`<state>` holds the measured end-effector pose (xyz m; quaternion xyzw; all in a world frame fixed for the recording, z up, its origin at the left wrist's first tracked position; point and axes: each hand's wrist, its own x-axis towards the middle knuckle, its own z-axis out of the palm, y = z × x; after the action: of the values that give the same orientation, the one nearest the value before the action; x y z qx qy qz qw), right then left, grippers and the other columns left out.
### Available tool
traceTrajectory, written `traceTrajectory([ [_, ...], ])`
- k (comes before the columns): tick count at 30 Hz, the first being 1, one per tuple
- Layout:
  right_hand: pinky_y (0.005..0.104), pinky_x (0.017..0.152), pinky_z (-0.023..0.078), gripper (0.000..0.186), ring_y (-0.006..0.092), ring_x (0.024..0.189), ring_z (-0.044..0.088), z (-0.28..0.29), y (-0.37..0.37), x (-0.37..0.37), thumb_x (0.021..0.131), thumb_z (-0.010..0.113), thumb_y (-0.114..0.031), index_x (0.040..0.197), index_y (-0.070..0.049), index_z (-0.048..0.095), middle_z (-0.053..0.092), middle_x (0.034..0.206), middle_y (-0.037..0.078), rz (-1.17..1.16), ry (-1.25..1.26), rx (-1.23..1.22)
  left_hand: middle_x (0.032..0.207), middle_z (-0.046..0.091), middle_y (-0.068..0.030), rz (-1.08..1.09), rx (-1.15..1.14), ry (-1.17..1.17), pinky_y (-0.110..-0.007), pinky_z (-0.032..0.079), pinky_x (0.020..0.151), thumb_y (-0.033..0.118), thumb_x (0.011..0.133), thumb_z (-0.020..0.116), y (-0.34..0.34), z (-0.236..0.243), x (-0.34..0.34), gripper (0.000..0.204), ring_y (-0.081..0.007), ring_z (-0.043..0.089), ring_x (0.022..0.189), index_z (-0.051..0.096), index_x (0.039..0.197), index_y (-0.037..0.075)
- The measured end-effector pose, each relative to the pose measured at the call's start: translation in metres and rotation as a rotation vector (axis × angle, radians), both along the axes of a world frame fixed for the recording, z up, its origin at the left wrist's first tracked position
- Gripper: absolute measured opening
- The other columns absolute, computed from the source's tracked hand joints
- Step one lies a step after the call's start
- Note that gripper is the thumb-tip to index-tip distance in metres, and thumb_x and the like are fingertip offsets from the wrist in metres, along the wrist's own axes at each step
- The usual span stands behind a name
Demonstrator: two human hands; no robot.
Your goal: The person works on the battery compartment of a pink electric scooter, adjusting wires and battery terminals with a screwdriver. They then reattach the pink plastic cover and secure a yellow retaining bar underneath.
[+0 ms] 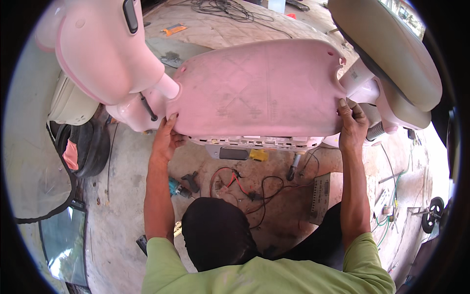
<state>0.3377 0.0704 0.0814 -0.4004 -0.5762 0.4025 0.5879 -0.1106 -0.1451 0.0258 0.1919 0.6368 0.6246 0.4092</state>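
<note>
A pink plastic floorboard panel [254, 88], scuffed and smudged on top, lies across a pink scooter in front of me. My left hand [168, 138] grips its near left corner, thumb on top and fingers curled at the edge. At the near right corner, my right hand [352, 122] pinches the rim beside a notch, its fingers bent. Under the panel's near edge shows a pale slotted frame [264, 142]. The scooter's pink front shield [105, 54] rises at the left, and its tan seat [391, 49] at the right.
On the concrete floor lie a teal power drill [179, 187], red and black cables [235, 179] and a grey box [320, 198] near my legs. A black tyre [93, 149] stands at the left. Far off are coiled black wires [225, 10] and an orange packet [174, 30].
</note>
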Motion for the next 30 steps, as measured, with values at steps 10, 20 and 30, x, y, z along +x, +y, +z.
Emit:
traceTrajectory([
  [10, 0.0252, 0.059, 0.048, 0.039, 0.0066, 0.067, 0.059, 0.075, -0.065, -0.004, 0.093, 0.076, -0.023, 0.114, 0.01, 0.07, 0.07, 0.076, 0.003, 0.005, -0.122, 0.003, 0.085, 0.067, 0.0048, 0.063, 0.009, -0.1, -0.028, 0.044, 0.054, 0.059, 0.099, 0.061, -0.009, 0.002, -0.003, 0.041, -0.0116, 0.059, 0.064, 0.066, 0.122, 0.025],
  [20, 0.0281, 0.062, 0.052, 0.042, 0.0093, 0.07, 0.063, 0.086, -0.067, 0.001, 0.092, 0.076, -0.022, 0.116, 0.012, 0.068, 0.071, 0.077, 0.007, 0.056, -0.162, 0.017, 0.091, 0.069, -0.0048, 0.155, -0.364, 0.798, -0.031, 0.052, 0.069, 0.047, 0.099, 0.064, -0.016, 0.054, 0.011, 0.05, -0.0144, 0.064, 0.077, 0.066, 0.125, 0.004],
  [30, 0.03, 0.06, 0.052, 0.045, 0.0121, 0.067, 0.063, 0.084, -0.063, 0.005, 0.09, 0.076, -0.025, 0.115, 0.012, 0.069, 0.069, 0.073, 0.01, 0.06, -0.222, 0.057, 0.117, 0.073, -0.0184, -0.406, 0.361, 1.078, -0.034, 0.049, 0.096, 0.042, 0.099, 0.059, 0.194, 0.211, 0.199, 0.053, -0.023, 0.066, 0.107, 0.067, 0.125, -0.003],
])
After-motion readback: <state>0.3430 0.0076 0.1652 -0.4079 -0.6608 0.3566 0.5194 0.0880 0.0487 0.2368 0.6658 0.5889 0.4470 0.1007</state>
